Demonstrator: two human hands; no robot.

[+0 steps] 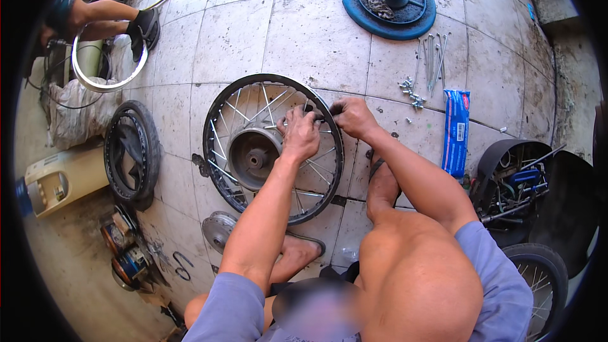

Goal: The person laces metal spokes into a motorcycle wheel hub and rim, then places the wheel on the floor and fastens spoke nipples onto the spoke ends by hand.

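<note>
A spoked wheel with a black rim (pixel 213 102) lies on the floor in front of me, with silvery spokes (pixel 237 113) running to its grey drum hub (pixel 255 159). My left hand (pixel 300 130) is over the right part of the wheel, between hub and rim, its fingers closed around a spoke. Just outside the rim's upper right edge, my right hand (pixel 354 118) has its fingers pinched together against the rim. What it pinches is too small to make out. Near my left forearm a round metal hub part (pixel 218 230) rests on the tiles.
Loose spokes (pixel 433 63) and small nipples (pixel 413 94) lie at the upper right beside a blue packet (pixel 456 133). A blue round-based stand (pixel 389 9) is beyond. A tool container (pixel 516 177) sits at right, a tyre (pixel 132 152) at left. Another person's foot (pixel 144 33) is far left.
</note>
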